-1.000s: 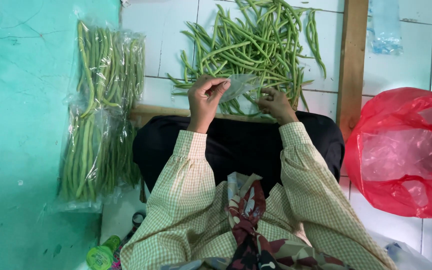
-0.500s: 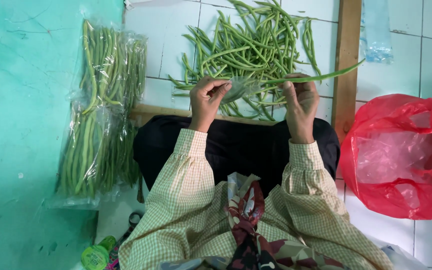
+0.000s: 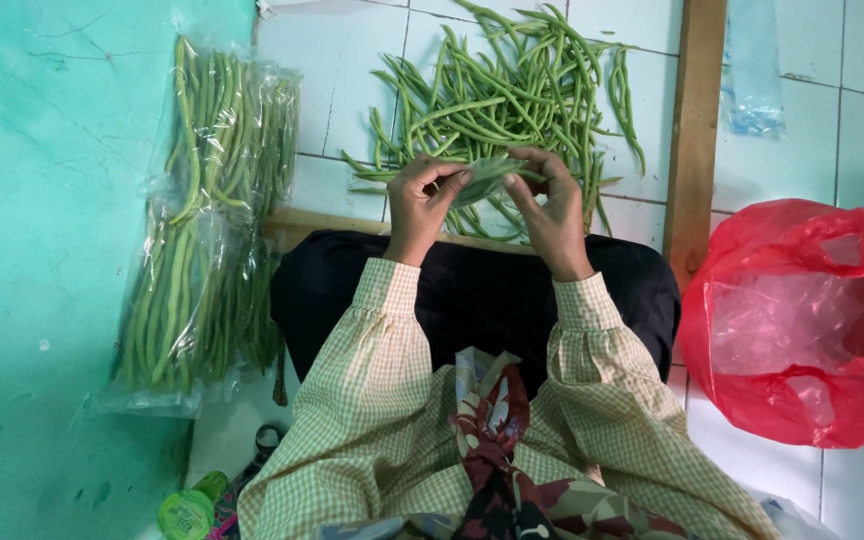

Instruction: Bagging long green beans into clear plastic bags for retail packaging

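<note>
My left hand [image 3: 422, 200] and my right hand [image 3: 550, 205] are raised side by side over the near edge of a loose pile of long green beans [image 3: 512, 90] on the white tiled floor. Between the fingertips of both hands I pinch a small clear plastic bag [image 3: 487, 178], stretched flat. Both sleeves are yellow-checked. Whether a bean is inside the bag I cannot tell.
Clear bags packed with green beans [image 3: 207, 240] lie along the teal wall at left. A red plastic bag [image 3: 802, 320] sits at right, beyond a wooden strip [image 3: 694, 140]. A flat clear bag [image 3: 752, 70] lies at top right. A green-capped bottle [image 3: 187, 512] stands bottom left.
My right hand, which held a long bean out to the right half a second ago, has come back to the left hand and now grips the clear bag with it.
</note>
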